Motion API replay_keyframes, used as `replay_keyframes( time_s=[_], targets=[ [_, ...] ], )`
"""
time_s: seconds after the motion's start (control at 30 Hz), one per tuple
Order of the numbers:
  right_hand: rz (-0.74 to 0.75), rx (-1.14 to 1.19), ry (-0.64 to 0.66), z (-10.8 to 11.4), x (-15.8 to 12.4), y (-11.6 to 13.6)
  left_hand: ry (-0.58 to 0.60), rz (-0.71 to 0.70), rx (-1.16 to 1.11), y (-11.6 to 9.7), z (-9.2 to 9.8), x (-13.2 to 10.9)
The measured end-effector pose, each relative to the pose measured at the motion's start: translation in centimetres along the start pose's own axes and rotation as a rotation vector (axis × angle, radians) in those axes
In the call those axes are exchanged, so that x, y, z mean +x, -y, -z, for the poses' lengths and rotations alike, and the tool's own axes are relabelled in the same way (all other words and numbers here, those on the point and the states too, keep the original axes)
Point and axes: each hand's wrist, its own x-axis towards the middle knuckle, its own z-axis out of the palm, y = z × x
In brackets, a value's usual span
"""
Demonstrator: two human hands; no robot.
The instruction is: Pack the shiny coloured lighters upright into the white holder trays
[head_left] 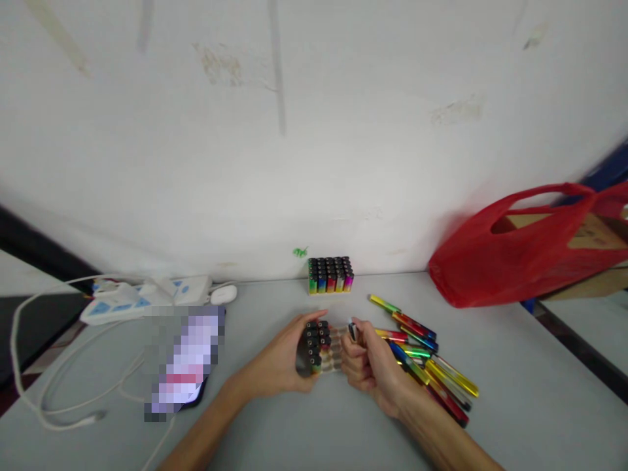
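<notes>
My left hand is wrapped round the left side of a pale tray with round slots. Several black-topped lighters stand upright in the tray's left columns, and the slots to their right show bare. In my right hand a lighter is pinched at the tray's right edge; its black and silvery end shows between thumb and fingers, while its body is hidden. Loose shiny lighters in yellow, red, green and blue lie in a heap beside and partly behind my right hand.
Against the wall stands a block of upright lighters. A red bag with cardboard inside is at the right. On the left are a power strip with white cables, a white earbud case and a blurred phone.
</notes>
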Motion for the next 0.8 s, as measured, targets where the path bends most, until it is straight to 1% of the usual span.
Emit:
replay_keyframes(
  time_s=[0.2, 0.3, 0.6, 0.8],
  targets=[
    [-0.056, 0.022, 0.046, 0.06, -0.04, 0.24, -0.004, -0.016, 0.044, -0.24, 0.00, 0.07],
    [-0.049, 0.034, 0.061, 0.10, -0.07, 0.32, -0.008, -0.011, 0.034, -0.19, 0.02, 0.05],
    [-0.040, 0.020, 0.051, 0.18, -0.01, 0.33, -0.002, 0.004, 0.012, -0.15, -0.04, 0.00],
    [-0.029, 0.016, 0.017, 0.09, 0.02, 0.18, 0.007, 0.016, 0.004, -0.13, 0.01, 0.00]
  ],
)
